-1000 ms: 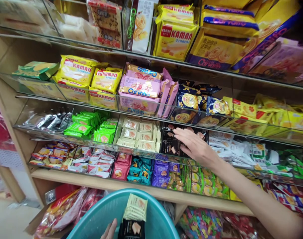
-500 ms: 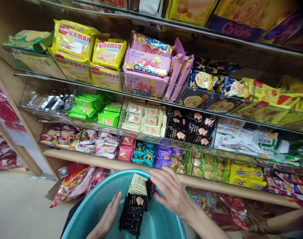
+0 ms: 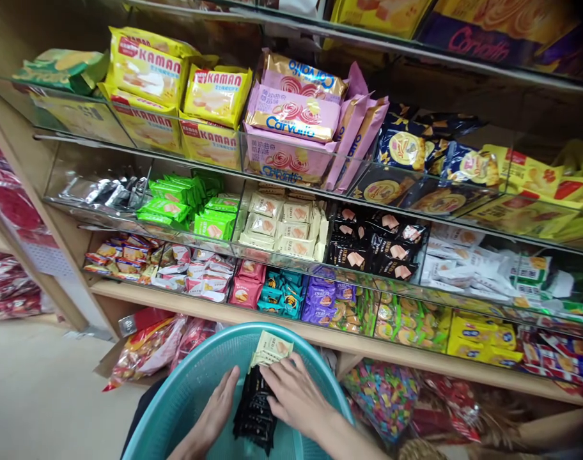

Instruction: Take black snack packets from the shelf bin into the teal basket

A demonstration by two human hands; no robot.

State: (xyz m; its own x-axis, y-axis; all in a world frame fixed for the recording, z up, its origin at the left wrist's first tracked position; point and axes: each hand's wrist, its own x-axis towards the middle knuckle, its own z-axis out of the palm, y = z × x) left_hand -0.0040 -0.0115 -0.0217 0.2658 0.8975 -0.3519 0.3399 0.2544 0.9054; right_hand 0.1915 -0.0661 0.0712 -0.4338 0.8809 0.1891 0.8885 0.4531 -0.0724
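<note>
A teal plastic basket (image 3: pixel 200 365) stands below the shelves, holding a row of small snack packets. Cream packets (image 3: pixel 271 348) lie at the row's far end, and black packets (image 3: pixel 254 415) run from them toward me. My right hand (image 3: pixel 294 393) lies across the row from the right, fingers stretched out on the packets where cream meets black. Part of the row is hidden under it. Along the left side of the black packets, my left hand (image 3: pixel 219 399) is held flat with straight fingers, gripping nothing.
Glass-fronted shelf bins hold matching cream packets (image 3: pixel 294 230) and black packets (image 3: pixel 356 259), with green packets (image 3: pixel 215 223) to their left. Larger yellow packs (image 3: pixel 150 67) sit above. Bagged sweets (image 3: pixel 382 393) lie under the bottom shelf, with more bags (image 3: pixel 147 348) left of the basket.
My right hand has moved left and down from the basket's right side, where a dark packet was at its fingers, onto the row. My left hand stays beside the packets. The view has shifted slightly.
</note>
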